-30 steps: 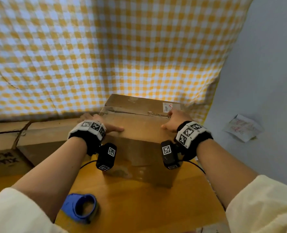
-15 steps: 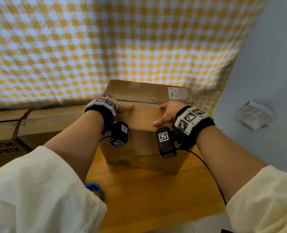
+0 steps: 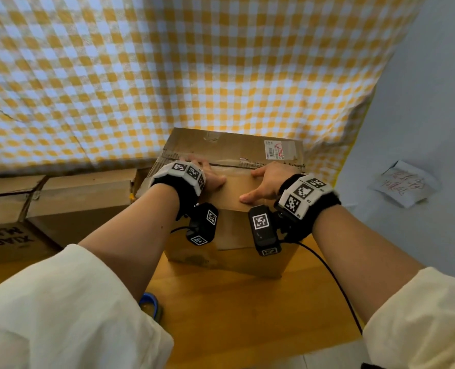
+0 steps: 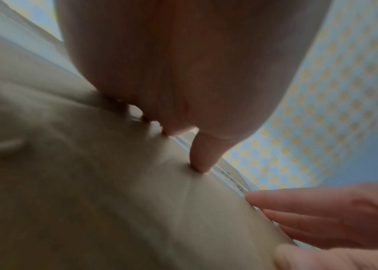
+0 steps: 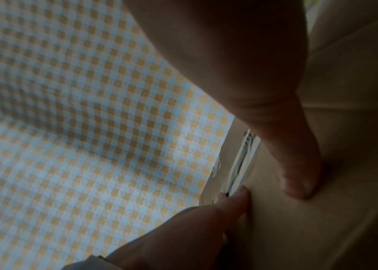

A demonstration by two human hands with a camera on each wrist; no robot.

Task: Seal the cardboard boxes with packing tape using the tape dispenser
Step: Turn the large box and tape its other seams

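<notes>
Gingham cloth behind, the box stands on the table; left hand and right hand, fingers flat, press its flaps. Released, they may spring open; the dispenser lies near.

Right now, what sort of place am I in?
Probably a makeshift home packing corner: cardboard boxes stacked on a wooden table, a yellow checked cloth hung as a backdrop, and a plain wall.
</notes>
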